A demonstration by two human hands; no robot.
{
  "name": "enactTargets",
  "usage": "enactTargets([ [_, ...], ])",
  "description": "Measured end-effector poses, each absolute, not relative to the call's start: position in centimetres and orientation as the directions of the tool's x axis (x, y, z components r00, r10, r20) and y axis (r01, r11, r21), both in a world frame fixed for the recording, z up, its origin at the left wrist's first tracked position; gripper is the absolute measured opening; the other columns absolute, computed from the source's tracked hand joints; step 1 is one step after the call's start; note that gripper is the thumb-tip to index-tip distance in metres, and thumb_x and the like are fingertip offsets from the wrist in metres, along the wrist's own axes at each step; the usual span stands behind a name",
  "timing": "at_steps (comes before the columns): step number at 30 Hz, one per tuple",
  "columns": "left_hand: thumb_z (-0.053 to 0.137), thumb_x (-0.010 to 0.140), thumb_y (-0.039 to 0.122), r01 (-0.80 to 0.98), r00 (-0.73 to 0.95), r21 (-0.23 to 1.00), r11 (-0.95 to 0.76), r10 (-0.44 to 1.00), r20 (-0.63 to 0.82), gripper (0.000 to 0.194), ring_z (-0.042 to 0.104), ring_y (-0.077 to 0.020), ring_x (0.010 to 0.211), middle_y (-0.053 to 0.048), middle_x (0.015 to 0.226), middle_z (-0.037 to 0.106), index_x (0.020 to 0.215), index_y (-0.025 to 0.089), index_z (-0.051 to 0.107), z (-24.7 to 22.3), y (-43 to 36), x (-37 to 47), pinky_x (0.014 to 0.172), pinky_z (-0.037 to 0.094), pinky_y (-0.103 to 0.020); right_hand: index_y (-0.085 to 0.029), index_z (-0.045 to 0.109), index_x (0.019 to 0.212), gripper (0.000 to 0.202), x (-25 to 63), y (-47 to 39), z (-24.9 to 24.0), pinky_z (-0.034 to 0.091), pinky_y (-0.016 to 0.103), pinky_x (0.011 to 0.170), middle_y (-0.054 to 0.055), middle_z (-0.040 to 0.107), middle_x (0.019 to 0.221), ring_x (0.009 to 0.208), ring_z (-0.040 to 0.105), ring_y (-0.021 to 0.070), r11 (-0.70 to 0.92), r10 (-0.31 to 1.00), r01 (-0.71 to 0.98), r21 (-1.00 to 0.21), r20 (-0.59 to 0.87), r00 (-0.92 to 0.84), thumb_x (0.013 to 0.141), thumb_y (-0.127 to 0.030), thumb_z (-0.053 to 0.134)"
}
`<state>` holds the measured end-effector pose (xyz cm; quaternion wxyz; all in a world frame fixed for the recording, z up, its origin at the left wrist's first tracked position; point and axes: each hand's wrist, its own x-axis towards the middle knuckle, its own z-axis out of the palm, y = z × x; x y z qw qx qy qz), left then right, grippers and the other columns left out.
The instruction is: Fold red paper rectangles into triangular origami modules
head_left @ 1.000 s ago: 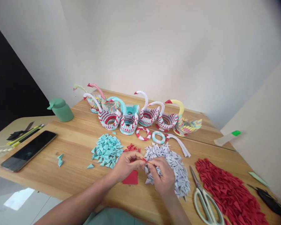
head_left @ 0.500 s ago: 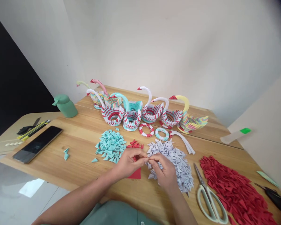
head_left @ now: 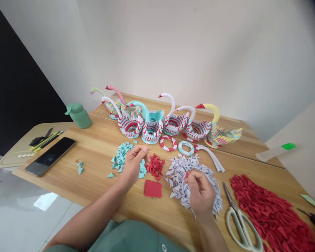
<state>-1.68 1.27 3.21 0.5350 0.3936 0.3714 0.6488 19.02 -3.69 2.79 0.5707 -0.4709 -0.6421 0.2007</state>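
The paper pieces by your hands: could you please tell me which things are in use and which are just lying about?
In use: left hand, right hand, small red pile, white pile, teal pile, red square.

Lying about: phone, scissors, green bottle, finished swans.

Left hand: my left hand (head_left: 133, 163) is stretched forward, fingers curled, tips pinched together.
Right hand: my right hand (head_left: 201, 190) is drawn nearer, loosely fisted, thumb meeting forefinger.

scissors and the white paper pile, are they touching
Apart. The head view shows a strip of bare wood between the scissors and the right edge of the white paper pile.
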Motion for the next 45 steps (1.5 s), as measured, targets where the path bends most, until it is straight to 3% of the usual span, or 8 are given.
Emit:
enactTargets([
  [9, 0.059, 0.086, 0.033, -0.393, -0.118, 0.909, -0.14, 0.988, 0.102, 0.02, 0.047, -0.0077, 0.047, 0.004, 0.053, 0.055, 0.08, 0.015, 0.062, 3.2, 1.3, -1.7, 0.053, 0.038, -0.021, -0.02, 0.054, 0.073, 0.018, 18.9, -3.7, 2.7, 0.036, 0.021, 0.049, -0.004, 0.051, 0.063, 0.051, 0.045, 0.0093, 0.453, 0.835, 0.363, -0.814, 0.53, 0.147, 0.091, -0.023, 0.051],
  [15, 0.06, 0.086, 0.034, -0.392, -0.076, 0.913, -0.113, 0.993, 0.09, 0.02, 0.047, -0.0078, 0.047, 0.004, 0.053, 0.055, 0.08, 0.015, 0.062, 3.2, 1.1, -1.6, 0.052, 0.037, -0.02, -0.02, 0.059, 0.076, 0.016, 19.0, -3.3, 2.3, 0.041, 0.021, 0.05, -0.004, 0.056, 0.061, 0.052, 0.051, 0.0111, 0.334, 0.88, 0.396, -0.856, 0.433, 0.195, 0.089, -0.029, 0.055],
  [23, 0.058, 0.086, 0.042, -0.161, 0.413, 0.986, 0.032, 0.91, 0.038, 0.029, 0.053, -0.0101, 0.054, -0.001, 0.064, 0.063, 0.08, 0.013, 0.063, 3.0, 0.2, -0.2, 0.057, 0.043, -0.022, -0.021, 0.068, 0.082, 0.01, 18.5, -3.0, 2.1, 0.05, 0.026, 0.064, 0.001, 0.067, 0.075, 0.068, 0.063, 0.0159, 0.371, 0.894, 0.435, -0.82, 0.443, 0.071, 0.086, -0.025, 0.06],
  [29, 0.052, 0.089, 0.047, -0.123, 0.571, 0.992, -0.01, 0.817, 0.079, 0.035, 0.054, -0.011, 0.059, -0.002, 0.067, 0.063, 0.083, 0.014, 0.063, 2.8, -0.6, 0.7, 0.06, 0.042, -0.023, -0.022, 0.067, 0.084, 0.006, 18.2, -3.0, 2.3, 0.051, 0.028, 0.066, 0.003, 0.068, 0.081, 0.076, 0.064, 0.017, 0.476, 0.853, 0.439, -0.762, 0.521, -0.02, 0.085, -0.02, 0.062],
  [39, 0.058, 0.086, 0.042, -0.081, 0.474, 0.991, -0.102, 0.871, 0.128, 0.029, 0.054, -0.0119, 0.059, -0.002, 0.065, 0.062, 0.077, 0.015, 0.066, 2.3, -0.6, 0.9, 0.06, 0.042, -0.022, -0.022, 0.068, 0.083, 0.009, 18.1, -3.1, 2.6, 0.051, 0.026, 0.064, 0.002, 0.069, 0.079, 0.073, 0.065, 0.016, 0.497, 0.85, 0.427, -0.755, 0.523, -0.065, 0.085, -0.017, 0.061],
  [45, 0.06, 0.085, 0.035, 0.041, 0.419, 0.972, -0.23, 0.887, 0.193, 0.024, 0.054, -0.0132, 0.06, -0.002, 0.064, 0.063, 0.075, 0.015, 0.068, 2.3, -0.7, 1.1, 0.059, 0.04, -0.022, -0.019, 0.068, 0.082, 0.014, 18.2, -3.2, 2.3, 0.051, 0.025, 0.061, 0.002, 0.07, 0.073, 0.065, 0.065, 0.0158, 0.331, 0.922, 0.443, -0.833, 0.385, 0.037, 0.087, -0.028, 0.058],
])
